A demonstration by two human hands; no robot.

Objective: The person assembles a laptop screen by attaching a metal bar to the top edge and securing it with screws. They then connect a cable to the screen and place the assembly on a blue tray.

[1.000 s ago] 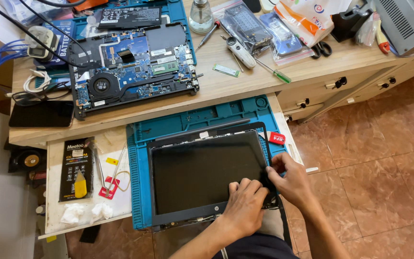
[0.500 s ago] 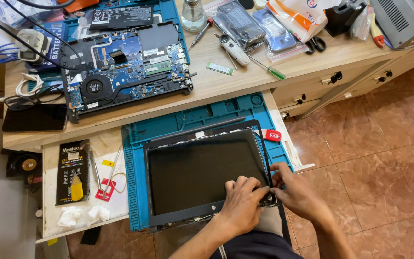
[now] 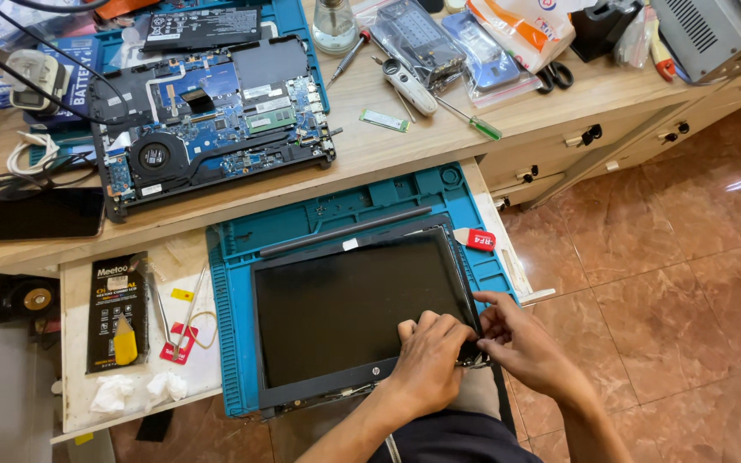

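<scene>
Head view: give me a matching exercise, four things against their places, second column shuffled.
Things:
1. laptop screen
2. open laptop base
3. scissors
4. black phone

Places:
A. left edge of the desk
B. on the blue mat, under both hands
C. desk top, upper left, fan showing
D. desk top, right, beside plastic bags

Pairs: 1-B, 2-C, 3-D, 4-A
</scene>
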